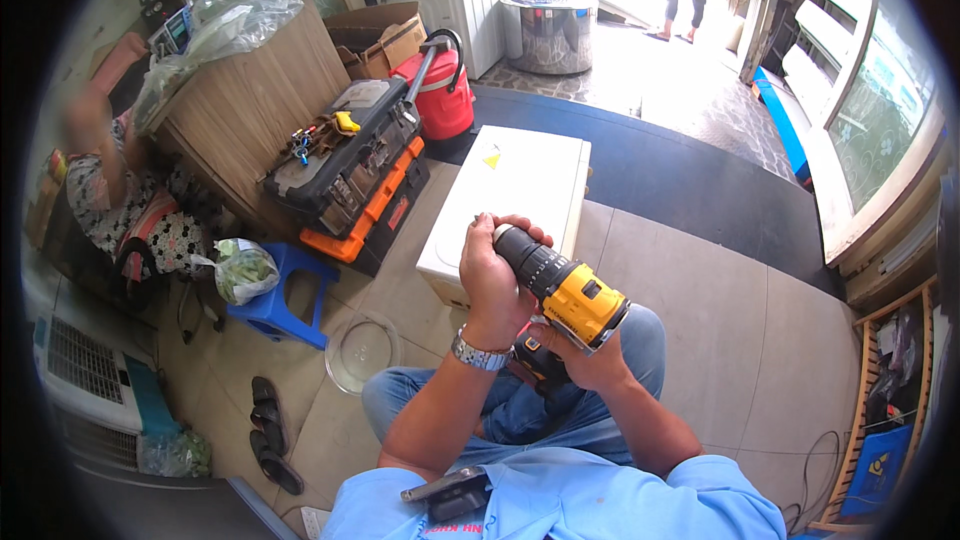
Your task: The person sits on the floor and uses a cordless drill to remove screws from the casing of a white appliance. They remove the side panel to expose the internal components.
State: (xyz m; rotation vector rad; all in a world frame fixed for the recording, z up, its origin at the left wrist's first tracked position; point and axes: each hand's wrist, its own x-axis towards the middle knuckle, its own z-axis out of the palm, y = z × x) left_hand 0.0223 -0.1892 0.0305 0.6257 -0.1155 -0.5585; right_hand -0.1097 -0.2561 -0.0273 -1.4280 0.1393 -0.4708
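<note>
Both my hands hold a yellow and black cordless drill (580, 302) above my crossed legs, its chuck tilted toward the far left. My left hand (492, 280) is closed about the chuck end, with its fingertips showing past the far side. My right hand (588, 358) grips the handle below the yellow body; most of those fingers are hidden behind the drill. Just beyond the hands, a white box-shaped appliance (520, 175) with a yellow warning triangle rests on the tiled floor. Whether the chuck carries a bit, I cannot tell.
Left of the appliance stand a black and orange toolbox (340, 175) with small tools on top and a red cooler jug (437, 95). A round glass plate (362, 352) lies by my left knee, near a blue stool (285, 290). A person sits far left.
</note>
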